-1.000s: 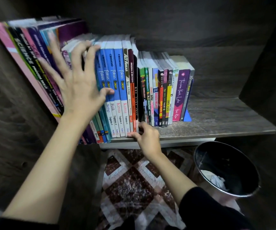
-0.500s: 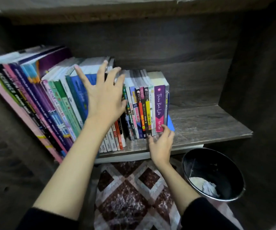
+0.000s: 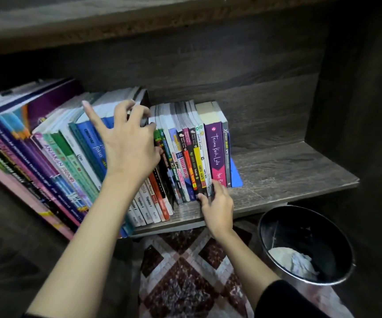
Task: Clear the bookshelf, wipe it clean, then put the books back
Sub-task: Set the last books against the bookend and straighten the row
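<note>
Fingers, left hand: earlier splayed, now hooking books | right hand: touching spines

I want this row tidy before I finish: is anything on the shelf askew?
Yes. The tall books at the left end lean hard to the left, while the small books by the right hand stand upright.

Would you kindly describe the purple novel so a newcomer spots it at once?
On the dark wooden shelf above the black bin, follow the row of books towards its right end; the purple novel stands beside a thin grey book. Only its thick spine carries white handwritten lettering.
</note>
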